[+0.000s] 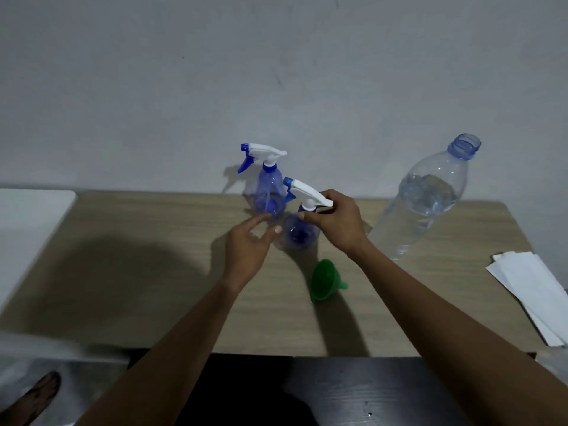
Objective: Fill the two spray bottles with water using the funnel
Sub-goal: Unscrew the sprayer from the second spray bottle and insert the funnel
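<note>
— Fingers (310, 217) of right hand (336, 224) pinched on near spray bottle's (299, 232) white head; left hand (249, 247) open beside it, gripping nothing.

— Risks, largest first?

— Uncapped water bottle (425, 198), tall on desk (138, 272): elbow knock, big spill. Then spray bottle, unsteadied: could tip while unscrewing. Last, funnel (325, 282) on its side near the edge: could roll off.

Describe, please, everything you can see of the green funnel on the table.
The green funnel looks like slightly translucent plastic: a wide cone with a short spout. It lies tipped on its side on the wooden table, mouth facing down-left, spout pointing right. It sits in front of the nearer spray bottle, between the forearms. No hand touches it.
</note>
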Motion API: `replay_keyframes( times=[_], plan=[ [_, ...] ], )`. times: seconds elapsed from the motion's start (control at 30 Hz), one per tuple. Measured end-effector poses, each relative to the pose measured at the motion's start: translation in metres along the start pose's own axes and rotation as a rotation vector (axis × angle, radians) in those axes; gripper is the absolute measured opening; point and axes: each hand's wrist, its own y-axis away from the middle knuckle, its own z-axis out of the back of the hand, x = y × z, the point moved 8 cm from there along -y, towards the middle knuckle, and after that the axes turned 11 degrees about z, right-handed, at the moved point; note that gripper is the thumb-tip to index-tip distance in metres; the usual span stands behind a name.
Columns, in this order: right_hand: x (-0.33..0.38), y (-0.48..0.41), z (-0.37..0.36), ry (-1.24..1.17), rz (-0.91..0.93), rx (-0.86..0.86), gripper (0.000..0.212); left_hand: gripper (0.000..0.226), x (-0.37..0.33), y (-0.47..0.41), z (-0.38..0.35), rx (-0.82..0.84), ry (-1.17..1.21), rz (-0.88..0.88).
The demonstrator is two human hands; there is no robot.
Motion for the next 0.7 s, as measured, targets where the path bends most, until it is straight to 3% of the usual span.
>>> replay_keyframes(
  times=[0.3,0.7],
  plan=[
    [0.023,0.082,-0.033,0.201,0.144,0.166,0.029,0.046,0.043,0.078,-0.007,0.267,0.059,-0.024],
    [0.014,0.126,-0.036,0.074,0.168,0.246,0.039,0.039,0.078,0.104,-0.01,0.287,0.01,0.045]
  ],
)
